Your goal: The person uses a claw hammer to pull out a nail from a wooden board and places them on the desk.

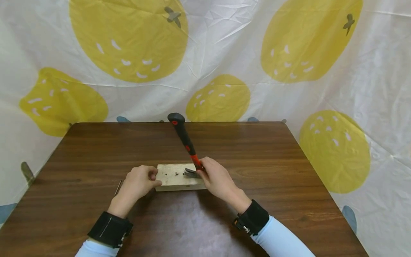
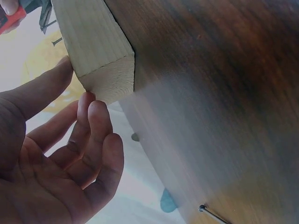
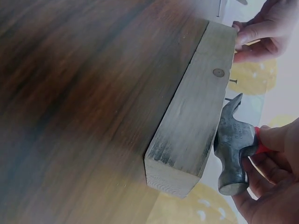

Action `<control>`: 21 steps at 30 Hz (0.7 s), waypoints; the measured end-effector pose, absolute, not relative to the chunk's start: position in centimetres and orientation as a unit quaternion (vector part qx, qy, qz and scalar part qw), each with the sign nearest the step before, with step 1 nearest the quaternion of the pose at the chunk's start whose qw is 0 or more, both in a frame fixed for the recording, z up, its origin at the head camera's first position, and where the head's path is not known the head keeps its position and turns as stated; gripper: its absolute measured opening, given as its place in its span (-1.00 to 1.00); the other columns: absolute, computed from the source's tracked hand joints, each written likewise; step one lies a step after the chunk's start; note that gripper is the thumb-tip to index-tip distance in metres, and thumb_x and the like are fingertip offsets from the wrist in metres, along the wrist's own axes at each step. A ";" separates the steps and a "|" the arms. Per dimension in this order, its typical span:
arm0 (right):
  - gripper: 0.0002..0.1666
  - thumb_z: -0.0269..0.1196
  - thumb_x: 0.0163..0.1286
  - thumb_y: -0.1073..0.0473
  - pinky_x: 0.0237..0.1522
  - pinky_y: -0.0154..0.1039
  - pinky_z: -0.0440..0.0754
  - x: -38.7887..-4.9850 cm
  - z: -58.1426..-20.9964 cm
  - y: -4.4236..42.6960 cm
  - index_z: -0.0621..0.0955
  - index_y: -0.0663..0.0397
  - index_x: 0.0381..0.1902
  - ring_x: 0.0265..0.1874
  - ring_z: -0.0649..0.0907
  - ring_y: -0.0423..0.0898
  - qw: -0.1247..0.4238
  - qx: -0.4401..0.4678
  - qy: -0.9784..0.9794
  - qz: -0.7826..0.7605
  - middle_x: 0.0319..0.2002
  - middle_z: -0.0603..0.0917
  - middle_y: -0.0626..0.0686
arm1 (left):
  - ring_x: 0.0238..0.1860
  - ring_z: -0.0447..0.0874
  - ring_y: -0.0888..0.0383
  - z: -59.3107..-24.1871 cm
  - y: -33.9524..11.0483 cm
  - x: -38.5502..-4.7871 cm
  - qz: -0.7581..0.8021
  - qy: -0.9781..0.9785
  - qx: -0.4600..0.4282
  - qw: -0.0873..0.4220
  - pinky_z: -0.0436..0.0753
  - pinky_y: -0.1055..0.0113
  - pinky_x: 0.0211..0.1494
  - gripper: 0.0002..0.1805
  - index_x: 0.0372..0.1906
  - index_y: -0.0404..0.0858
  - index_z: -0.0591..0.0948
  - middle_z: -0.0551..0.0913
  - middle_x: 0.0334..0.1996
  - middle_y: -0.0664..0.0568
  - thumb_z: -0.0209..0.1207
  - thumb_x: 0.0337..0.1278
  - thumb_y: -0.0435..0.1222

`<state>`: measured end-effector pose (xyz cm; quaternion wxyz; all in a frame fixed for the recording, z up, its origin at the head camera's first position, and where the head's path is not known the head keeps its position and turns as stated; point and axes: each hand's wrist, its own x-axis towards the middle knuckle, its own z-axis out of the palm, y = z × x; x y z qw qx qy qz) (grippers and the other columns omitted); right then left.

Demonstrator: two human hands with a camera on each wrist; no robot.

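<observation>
The right hand (image 1: 221,180) grips a hammer (image 1: 183,137) low on its neck, with the black and red handle rising up and leftward. The metal hammer head (image 3: 233,140) lies against the upper face of a pale wooden block (image 3: 194,100). Its claw points along the block toward a nail (image 3: 233,81) that stands up from the wood. At the block's left end, the left hand (image 1: 138,182) holds the corners between thumb and fingertips; in the left wrist view the thumb and fingers (image 2: 99,116) touch the block's end (image 2: 112,79).
A loose nail (image 1: 118,187) lies on the brown table (image 1: 96,150) left of the left hand, also visible in the left wrist view as a dark nail (image 2: 212,213). Behind the table hangs a white cloth (image 1: 205,43) with yellow fruit shapes.
</observation>
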<state>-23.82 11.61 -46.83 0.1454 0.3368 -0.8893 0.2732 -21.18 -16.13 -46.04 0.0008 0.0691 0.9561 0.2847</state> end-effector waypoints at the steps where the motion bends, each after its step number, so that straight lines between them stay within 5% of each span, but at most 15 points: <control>1: -0.80 0.37 0.42 0.27 -0.22 -0.12 0.63 -23.8 -46.8 11.7 0.60 0.14 -0.07 -0.29 0.61 -0.08 0.145 0.335 -0.889 0.275 -0.25 0.62 0.01 | -0.41 0.55 0.10 -46.0 -16.1 -21.2 0.284 0.956 0.069 0.000 0.55 0.10 -0.24 -0.60 -0.03 -0.39 0.73 0.63 -0.41 0.07 0.50 0.07 -0.25; 21: -0.81 0.39 0.40 0.30 -0.30 -0.18 0.60 -23.7 -46.8 12.5 0.59 0.12 -0.10 -0.32 0.64 -0.15 0.135 0.318 -0.889 0.302 -0.22 0.63 -0.02 | -0.41 0.55 0.10 -46.2 -16.2 -21.2 0.281 0.957 0.069 0.004 0.54 0.11 -0.24 -0.59 -0.01 -0.40 0.72 0.63 -0.40 0.07 0.49 0.09 -0.24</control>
